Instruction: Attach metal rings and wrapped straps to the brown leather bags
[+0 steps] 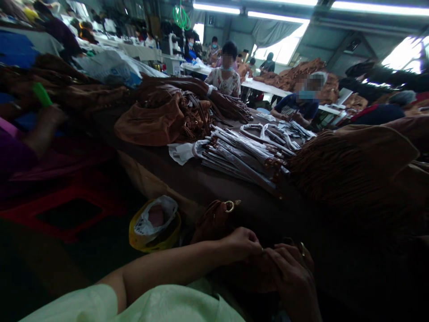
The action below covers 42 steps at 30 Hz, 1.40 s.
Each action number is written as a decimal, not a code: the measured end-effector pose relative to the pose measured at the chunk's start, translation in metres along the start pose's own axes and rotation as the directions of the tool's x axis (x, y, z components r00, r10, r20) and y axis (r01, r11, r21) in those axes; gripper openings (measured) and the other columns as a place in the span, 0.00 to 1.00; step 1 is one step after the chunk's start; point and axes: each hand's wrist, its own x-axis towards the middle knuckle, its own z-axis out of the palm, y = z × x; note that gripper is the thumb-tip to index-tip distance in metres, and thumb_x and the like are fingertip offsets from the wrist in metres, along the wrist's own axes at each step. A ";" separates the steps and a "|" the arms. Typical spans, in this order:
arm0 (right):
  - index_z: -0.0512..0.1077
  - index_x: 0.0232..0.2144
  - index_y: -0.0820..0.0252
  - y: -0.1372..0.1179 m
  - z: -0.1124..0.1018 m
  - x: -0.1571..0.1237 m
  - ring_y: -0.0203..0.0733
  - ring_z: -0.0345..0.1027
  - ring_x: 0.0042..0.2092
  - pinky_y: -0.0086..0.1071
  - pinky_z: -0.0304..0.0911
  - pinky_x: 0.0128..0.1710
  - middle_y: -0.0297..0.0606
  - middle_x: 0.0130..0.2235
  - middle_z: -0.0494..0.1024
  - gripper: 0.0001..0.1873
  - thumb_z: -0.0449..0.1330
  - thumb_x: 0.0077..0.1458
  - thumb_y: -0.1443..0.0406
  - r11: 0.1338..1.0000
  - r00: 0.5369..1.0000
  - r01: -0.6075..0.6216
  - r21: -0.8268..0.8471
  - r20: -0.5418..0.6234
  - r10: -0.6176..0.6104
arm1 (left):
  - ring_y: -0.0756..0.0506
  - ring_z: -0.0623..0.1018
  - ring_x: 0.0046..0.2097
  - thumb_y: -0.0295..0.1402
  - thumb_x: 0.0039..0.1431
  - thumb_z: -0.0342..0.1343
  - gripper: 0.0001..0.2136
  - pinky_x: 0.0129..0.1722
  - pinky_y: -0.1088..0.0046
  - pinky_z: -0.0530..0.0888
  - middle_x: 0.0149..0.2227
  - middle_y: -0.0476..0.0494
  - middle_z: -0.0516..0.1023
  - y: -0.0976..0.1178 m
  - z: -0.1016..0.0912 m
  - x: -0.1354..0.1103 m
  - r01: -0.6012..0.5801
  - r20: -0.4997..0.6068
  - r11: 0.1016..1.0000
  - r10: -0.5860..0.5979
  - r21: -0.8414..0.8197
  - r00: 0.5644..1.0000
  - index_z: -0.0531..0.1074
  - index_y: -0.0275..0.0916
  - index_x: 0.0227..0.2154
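Left hand (241,244) and right hand (291,273) pinch brown bag (212,220) — bulk beyond grip.

One head-worn view, facing forward and down, left hand (241,243) and right hand (292,273) very near at 6 o'clock, table (208,184) running toward 12, seemingly wide-angle.

No text, label, brand, number or sign can be read here. The white plastic bag (152,218) in the yellow bucket (134,239) carries dark marks, too blurred to make out. The brown bag (212,220) and the wrapped straps (241,157) show no legible lettering.
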 end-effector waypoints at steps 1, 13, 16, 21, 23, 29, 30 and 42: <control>0.75 0.39 0.50 -0.002 -0.001 0.000 0.45 0.71 0.42 0.47 0.45 0.57 0.31 0.34 0.79 0.10 0.55 0.59 0.58 1.000 1.000 -0.008 0.000 0.003 0.008 | 0.55 0.64 0.20 0.34 0.41 0.57 0.08 0.19 0.81 0.61 0.18 0.54 0.64 -0.002 0.002 0.000 -0.001 -0.009 1.000 0.001 -0.003 1.000 0.67 0.35 0.23; 0.75 0.34 0.56 -0.012 0.000 0.007 0.46 0.72 0.40 0.50 0.49 0.56 0.36 0.32 0.79 0.12 0.53 0.60 0.59 0.995 0.989 -0.101 0.027 -0.107 0.103 | 0.54 0.66 0.24 0.33 0.48 0.56 0.09 0.24 0.79 0.62 0.23 0.53 0.68 0.016 -0.011 -0.008 -0.216 0.005 0.972 0.217 0.091 0.976 0.72 0.34 0.33; 0.75 0.34 0.56 -0.007 0.001 0.004 0.45 0.72 0.39 0.50 0.49 0.57 0.35 0.33 0.80 0.12 0.54 0.60 0.57 0.986 0.983 -0.131 0.101 -0.119 0.142 | 0.51 0.71 0.34 0.35 0.44 0.64 0.18 0.34 0.76 0.67 0.33 0.48 0.74 0.020 -0.013 -0.016 -0.354 0.123 0.933 0.344 0.065 0.931 0.74 0.35 0.40; 0.74 0.34 0.55 -0.003 -0.002 0.002 0.47 0.72 0.42 0.48 0.53 0.56 0.36 0.35 0.80 0.15 0.55 0.57 0.51 0.936 0.937 -0.292 0.196 -0.138 0.321 | 0.49 0.72 0.31 0.42 0.36 0.69 0.21 0.37 0.71 0.68 0.29 0.46 0.76 0.012 0.007 -0.012 -0.209 0.069 0.930 0.240 -0.304 0.968 0.78 0.31 0.31; 0.74 0.33 0.55 -0.003 -0.006 0.002 0.48 0.72 0.42 0.47 0.55 0.55 0.37 0.35 0.80 0.16 0.55 0.57 0.51 0.918 0.920 -0.327 0.226 -0.146 0.363 | 0.50 0.72 0.30 0.43 0.34 0.70 0.22 0.36 0.71 0.68 0.29 0.44 0.76 0.011 0.015 -0.007 -0.189 0.040 0.899 0.222 -0.395 0.974 0.78 0.31 0.30; 0.74 0.31 0.56 0.000 -0.029 0.001 0.46 0.72 0.42 0.40 0.65 0.45 0.38 0.38 0.79 0.16 0.53 0.59 0.54 0.860 0.891 -0.396 0.322 -0.091 0.444 | 0.52 0.71 0.29 0.44 0.37 0.70 0.21 0.33 0.74 0.66 0.28 0.46 0.74 0.021 0.032 0.002 -0.200 0.070 0.866 0.259 -0.458 0.963 0.76 0.31 0.30; 0.75 0.32 0.55 0.001 -0.033 0.001 0.47 0.72 0.43 0.40 0.65 0.44 0.38 0.38 0.80 0.17 0.52 0.59 0.53 0.858 0.883 -0.420 0.295 -0.086 0.462 | 0.52 0.70 0.28 0.44 0.37 0.69 0.22 0.33 0.74 0.66 0.28 0.46 0.74 0.022 0.034 0.003 -0.193 0.085 0.872 0.257 -0.451 0.963 0.76 0.31 0.30; 0.76 0.34 0.51 0.019 -0.047 0.006 0.48 0.75 0.39 0.50 0.56 0.53 0.35 0.37 0.81 0.17 0.54 0.57 0.49 0.946 0.950 -0.305 0.108 -0.033 0.310 | 0.50 0.71 0.30 0.49 0.39 0.66 0.24 0.34 0.72 0.67 0.29 0.47 0.74 0.018 0.040 0.004 -0.270 0.058 0.923 0.296 -0.275 0.953 0.74 0.31 0.31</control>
